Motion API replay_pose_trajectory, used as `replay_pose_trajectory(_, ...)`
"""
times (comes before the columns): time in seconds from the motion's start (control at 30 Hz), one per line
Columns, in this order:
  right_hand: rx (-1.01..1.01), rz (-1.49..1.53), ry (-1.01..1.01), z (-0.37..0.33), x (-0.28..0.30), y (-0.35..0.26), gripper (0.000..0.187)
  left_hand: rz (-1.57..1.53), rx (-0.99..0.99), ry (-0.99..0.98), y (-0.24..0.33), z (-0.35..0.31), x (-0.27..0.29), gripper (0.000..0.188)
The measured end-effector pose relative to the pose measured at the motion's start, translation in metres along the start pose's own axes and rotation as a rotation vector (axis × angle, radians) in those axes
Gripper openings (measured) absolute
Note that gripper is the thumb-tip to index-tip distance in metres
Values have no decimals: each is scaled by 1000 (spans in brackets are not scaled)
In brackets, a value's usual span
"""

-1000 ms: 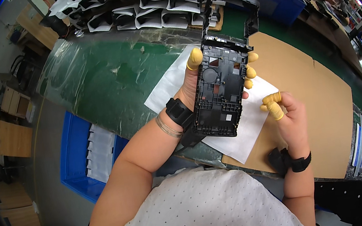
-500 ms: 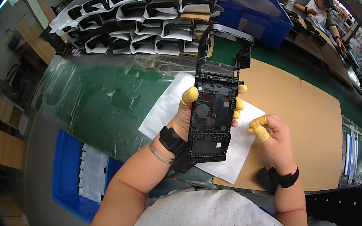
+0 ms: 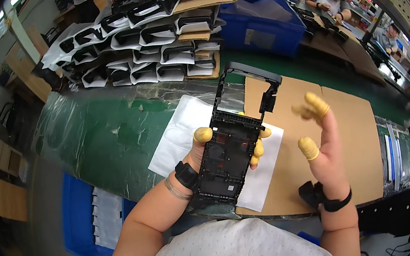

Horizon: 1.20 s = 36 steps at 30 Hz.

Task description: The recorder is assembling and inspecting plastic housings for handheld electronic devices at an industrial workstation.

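Note:
My left hand (image 3: 202,152), with yellow finger cots on its tips, is closed around a black plastic housing (image 3: 226,148). The housing has a long ribbed body and an open frame with a handle-like bar at its far end. Its inner side, with small white and reddish patches, faces up at me. To the right, my right hand (image 3: 326,147) is raised over the cardboard, thumb and fingers spread, nothing between them; its fingertips also wear yellow cots and are slightly blurred. Below the housing a white sheet (image 3: 177,135) lies partly on a brown cardboard sheet (image 3: 344,139).
Stacked black housings in white wrapping (image 3: 140,34) stand at the back left, beside a blue bin (image 3: 264,26). A blue crate (image 3: 78,221) with white dividers sits low at the left. Rulers or strips (image 3: 394,158) lie at the right. Co-workers (image 3: 332,0) sit at the far right.
My right hand has moved right and its fingers have opened from a pinch. The housing in my left hand is lower and slightly left in view. The whole view has shifted somewhat.

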State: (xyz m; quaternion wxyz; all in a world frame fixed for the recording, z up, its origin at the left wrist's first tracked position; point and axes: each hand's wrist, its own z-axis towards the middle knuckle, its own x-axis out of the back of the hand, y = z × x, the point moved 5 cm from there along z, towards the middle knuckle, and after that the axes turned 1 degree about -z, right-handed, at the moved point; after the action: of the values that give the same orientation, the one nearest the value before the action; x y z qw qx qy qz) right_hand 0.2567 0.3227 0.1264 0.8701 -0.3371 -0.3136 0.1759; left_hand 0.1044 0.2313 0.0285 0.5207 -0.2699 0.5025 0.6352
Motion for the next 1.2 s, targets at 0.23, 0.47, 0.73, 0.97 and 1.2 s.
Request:
replay_pose_trajectory(0.23, 58, -350, -66, 24, -5, -14, 71, 59, 49, 83, -8, 5, 0, 101)
replay_pose_trajectory(0.47, 7, -335, -71, 21, -24, -1, 71, 70, 28, 67, -6, 3, -1, 102)
replay_pose_trajectory(0.73, -2, -208, -59, 22, -28, 9, 85, 112, 77, 160, -10, -7, 8, 92)
replay_pose_trajectory(0.97, -12, -148, -78, 22, -31, 20, 87, 298, 121, 237, -6, -9, 11, 101)
replay_pose_trajectory(1.2, -17, 27, -68, 25, -34, 22, 88, 150, 88, 202, -9, -7, 10, 88)
